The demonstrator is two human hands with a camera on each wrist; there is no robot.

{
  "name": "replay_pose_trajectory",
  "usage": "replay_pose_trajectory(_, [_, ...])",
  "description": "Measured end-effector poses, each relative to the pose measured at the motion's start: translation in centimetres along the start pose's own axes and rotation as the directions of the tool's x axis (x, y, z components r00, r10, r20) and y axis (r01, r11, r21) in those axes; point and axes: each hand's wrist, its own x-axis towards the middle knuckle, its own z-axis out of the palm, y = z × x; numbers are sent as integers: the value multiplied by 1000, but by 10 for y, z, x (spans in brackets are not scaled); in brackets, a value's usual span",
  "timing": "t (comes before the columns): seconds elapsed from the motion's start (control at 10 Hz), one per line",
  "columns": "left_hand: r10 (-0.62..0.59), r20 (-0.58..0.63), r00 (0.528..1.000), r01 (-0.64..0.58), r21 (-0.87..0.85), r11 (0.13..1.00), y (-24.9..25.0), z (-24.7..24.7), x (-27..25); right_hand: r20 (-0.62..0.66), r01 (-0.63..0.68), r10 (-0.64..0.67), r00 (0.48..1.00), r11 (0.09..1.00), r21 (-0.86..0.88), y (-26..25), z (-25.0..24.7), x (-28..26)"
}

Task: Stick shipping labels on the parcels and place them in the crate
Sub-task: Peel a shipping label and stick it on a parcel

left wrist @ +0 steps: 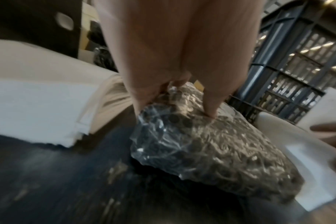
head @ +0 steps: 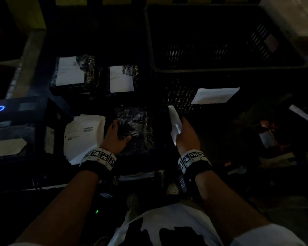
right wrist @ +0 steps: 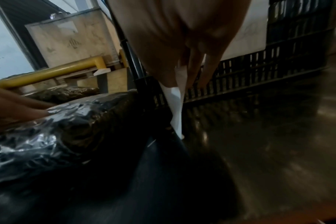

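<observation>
A dark parcel in bubble wrap (head: 140,132) lies on the dark work surface in front of me. My left hand (head: 124,133) grips its near left part, thumb and fingers dug into the wrap (left wrist: 201,144). My right hand (head: 180,128) is just right of the parcel and pinches a white paper sheet (head: 175,121) that stands on edge. In the right wrist view the sheet (right wrist: 175,106) hangs down from the fingers beside the parcel (right wrist: 67,121). The sheet's printed side cannot be read.
A stack of white printed sheets (head: 84,134) lies left of the parcel. Two labelled wrapped parcels (head: 73,71) (head: 123,79) lie behind it. Black slatted crates (head: 220,41) stand at the back right, one with a paper (head: 215,95) on it. A device with a blue light (head: 0,108) is at the left.
</observation>
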Motion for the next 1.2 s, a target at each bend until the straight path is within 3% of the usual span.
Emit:
replay_pose_trajectory(0.1, [-45,36,998,43,39,998,-5,-5,2,17,139,-139,990,990,-5,-4,10,-10])
replay_pose_trajectory(0.2, [-65,60,996,62,58,996,-4,-7,2,107,191,-176,979,969,-157,-6,21,-14])
replay_pose_trajectory(0.4, [-68,49,996,66,39,997,-7,-6,1,359,238,-149,921,947,-216,-2,37,-9])
replay_pose_trajectory(0.7, [-59,31,998,58,28,998,-8,-6,-1,435,249,-83,897,907,-340,-6,42,-4])
replay_pose_trajectory(0.9, [-64,32,997,63,22,998,-12,-5,0,308,118,-41,950,965,-236,-9,40,-1])
replay_pose_trajectory(1.2, [-70,6,998,70,-3,998,-10,-2,-1,192,-2,14,981,998,-62,-11,22,-1])
